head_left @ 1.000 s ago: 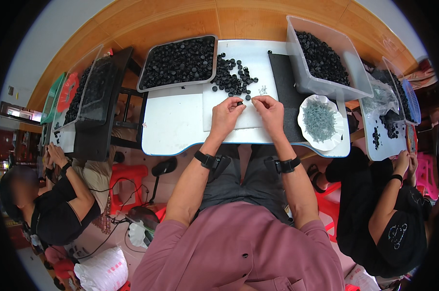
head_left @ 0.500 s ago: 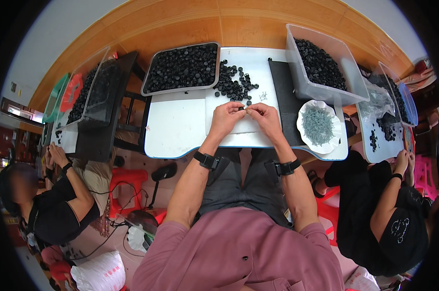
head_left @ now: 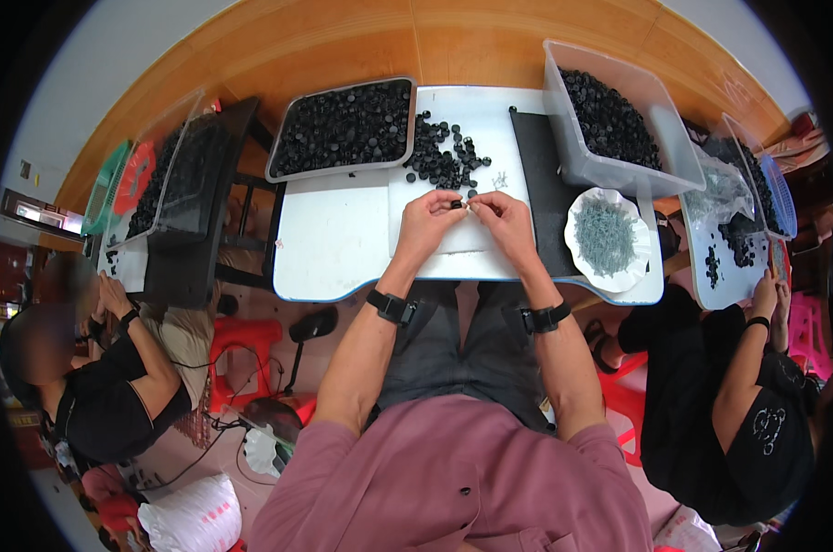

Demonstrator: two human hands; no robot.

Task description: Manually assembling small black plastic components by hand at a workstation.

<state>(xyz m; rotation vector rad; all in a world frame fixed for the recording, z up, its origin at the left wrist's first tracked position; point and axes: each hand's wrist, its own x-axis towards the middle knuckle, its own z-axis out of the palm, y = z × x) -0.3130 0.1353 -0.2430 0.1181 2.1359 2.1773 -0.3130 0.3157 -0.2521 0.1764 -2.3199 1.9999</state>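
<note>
Over the white table top my left hand (head_left: 425, 225) pinches a small round black cap (head_left: 457, 204) between thumb and fingertips. Close against it, the fingertips of my right hand (head_left: 505, 224) are pressed together; what they hold is too small to make out. Just beyond both hands lies a loose heap of black caps (head_left: 446, 166). A few tiny grey-green pieces (head_left: 500, 179) lie on the white surface to the right of the heap. Nearer my right hand stands a white fluted dish (head_left: 639, 260) filled with thin grey-green pieces.
A metal tray (head_left: 271, 166) full of black caps sits at the back left. The clear plastic bin (head_left: 609, 175) at the back right holds more, beside a black mat (head_left: 547, 184). Co-workers sit at side tables, a person (head_left: 113, 386) left and another (head_left: 711, 405) right.
My hands stay nearly in place, fingertips together at the black cap. The co-worker on the right has raised their hands slightly.
</note>
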